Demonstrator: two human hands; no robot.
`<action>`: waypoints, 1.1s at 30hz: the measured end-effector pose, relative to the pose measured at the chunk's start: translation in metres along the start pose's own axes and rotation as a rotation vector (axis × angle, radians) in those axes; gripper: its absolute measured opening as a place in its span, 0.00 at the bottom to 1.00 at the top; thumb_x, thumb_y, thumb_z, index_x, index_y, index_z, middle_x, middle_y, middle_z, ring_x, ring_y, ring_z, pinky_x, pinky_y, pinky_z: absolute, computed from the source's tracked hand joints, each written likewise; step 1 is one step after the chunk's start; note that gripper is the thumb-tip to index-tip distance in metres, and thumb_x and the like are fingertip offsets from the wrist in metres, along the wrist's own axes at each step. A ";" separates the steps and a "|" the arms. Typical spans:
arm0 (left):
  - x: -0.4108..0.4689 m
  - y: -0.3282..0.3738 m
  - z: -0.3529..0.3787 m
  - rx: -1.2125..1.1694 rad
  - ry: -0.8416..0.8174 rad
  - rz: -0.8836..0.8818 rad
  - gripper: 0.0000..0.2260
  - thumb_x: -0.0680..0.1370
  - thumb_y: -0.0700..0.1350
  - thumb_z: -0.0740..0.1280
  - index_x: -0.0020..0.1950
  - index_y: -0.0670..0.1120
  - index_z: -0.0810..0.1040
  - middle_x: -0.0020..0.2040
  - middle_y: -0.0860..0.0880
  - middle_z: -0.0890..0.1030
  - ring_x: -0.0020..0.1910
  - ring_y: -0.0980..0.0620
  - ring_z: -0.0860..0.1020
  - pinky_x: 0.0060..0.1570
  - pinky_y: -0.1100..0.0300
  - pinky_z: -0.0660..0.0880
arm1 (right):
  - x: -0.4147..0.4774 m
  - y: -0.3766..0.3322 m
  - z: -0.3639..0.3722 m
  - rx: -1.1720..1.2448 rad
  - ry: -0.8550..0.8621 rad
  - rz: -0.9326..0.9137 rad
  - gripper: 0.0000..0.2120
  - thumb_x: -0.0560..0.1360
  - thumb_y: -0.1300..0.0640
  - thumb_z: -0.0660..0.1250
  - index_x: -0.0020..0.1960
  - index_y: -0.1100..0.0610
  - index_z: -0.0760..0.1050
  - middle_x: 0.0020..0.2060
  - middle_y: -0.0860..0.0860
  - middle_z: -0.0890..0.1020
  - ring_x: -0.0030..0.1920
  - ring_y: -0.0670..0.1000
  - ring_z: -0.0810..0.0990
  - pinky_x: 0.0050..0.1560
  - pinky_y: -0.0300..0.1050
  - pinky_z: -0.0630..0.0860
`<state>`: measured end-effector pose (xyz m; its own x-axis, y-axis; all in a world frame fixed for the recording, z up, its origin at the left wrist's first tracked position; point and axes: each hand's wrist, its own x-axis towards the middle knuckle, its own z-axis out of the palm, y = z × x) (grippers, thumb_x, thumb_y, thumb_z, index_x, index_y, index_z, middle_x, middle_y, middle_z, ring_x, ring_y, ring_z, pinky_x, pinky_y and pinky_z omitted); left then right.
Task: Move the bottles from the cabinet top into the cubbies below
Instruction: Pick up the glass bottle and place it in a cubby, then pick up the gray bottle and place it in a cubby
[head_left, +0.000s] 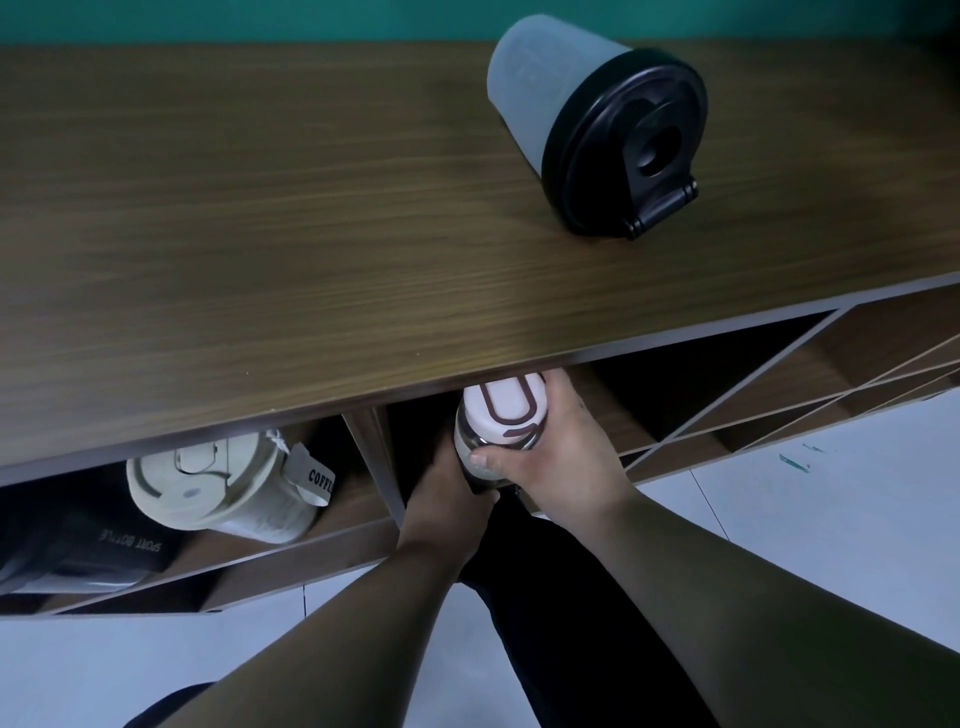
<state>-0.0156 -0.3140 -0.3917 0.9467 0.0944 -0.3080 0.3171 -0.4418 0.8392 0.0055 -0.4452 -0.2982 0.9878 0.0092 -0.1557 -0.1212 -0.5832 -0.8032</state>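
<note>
A clear bottle with a white and brown lid (501, 410) is held upright at the mouth of the middle cubby (675, 379), just under the front edge of the cabinet top (260, 234). My right hand (561, 452) wraps its upper body. My left hand (447, 499) grips its lower part. A frosted bottle with a black flip lid (597, 130) stands on the cabinet top at the back right. In the left cubby sit a cream coffee cup (218, 483) and a dark sport bottle (88, 556) lying down.
A wooden divider (374, 457) separates the left and middle cubbies. Further cubbies (857, 364) run off to the right. Pale floor tiles (805, 499) lie below, and my dark trousers (561, 597) show between my arms.
</note>
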 end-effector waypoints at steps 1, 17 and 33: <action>-0.002 0.001 -0.002 -0.002 -0.010 -0.002 0.36 0.74 0.38 0.73 0.78 0.57 0.65 0.68 0.56 0.80 0.66 0.54 0.78 0.61 0.61 0.71 | 0.000 0.001 0.000 0.007 -0.001 0.008 0.40 0.55 0.47 0.83 0.62 0.35 0.68 0.59 0.38 0.79 0.59 0.37 0.79 0.60 0.42 0.77; -0.077 0.029 -0.052 0.076 -0.278 0.027 0.29 0.74 0.54 0.72 0.75 0.54 0.71 0.66 0.53 0.79 0.64 0.52 0.78 0.65 0.56 0.74 | -0.069 -0.020 -0.027 0.004 0.014 0.048 0.43 0.68 0.52 0.75 0.79 0.50 0.61 0.70 0.47 0.73 0.70 0.44 0.72 0.67 0.42 0.69; -0.129 0.071 -0.087 -0.168 -0.137 0.146 0.05 0.77 0.45 0.74 0.47 0.56 0.83 0.51 0.56 0.86 0.54 0.59 0.83 0.53 0.68 0.71 | -0.116 -0.119 -0.087 0.233 0.407 -0.051 0.23 0.77 0.50 0.72 0.70 0.48 0.71 0.63 0.44 0.78 0.65 0.44 0.76 0.64 0.43 0.70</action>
<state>-0.1107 -0.2796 -0.2535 0.9702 -0.0864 -0.2264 0.1935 -0.2866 0.9383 -0.0863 -0.4475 -0.1344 0.9456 -0.3132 0.0880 -0.0443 -0.3920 -0.9189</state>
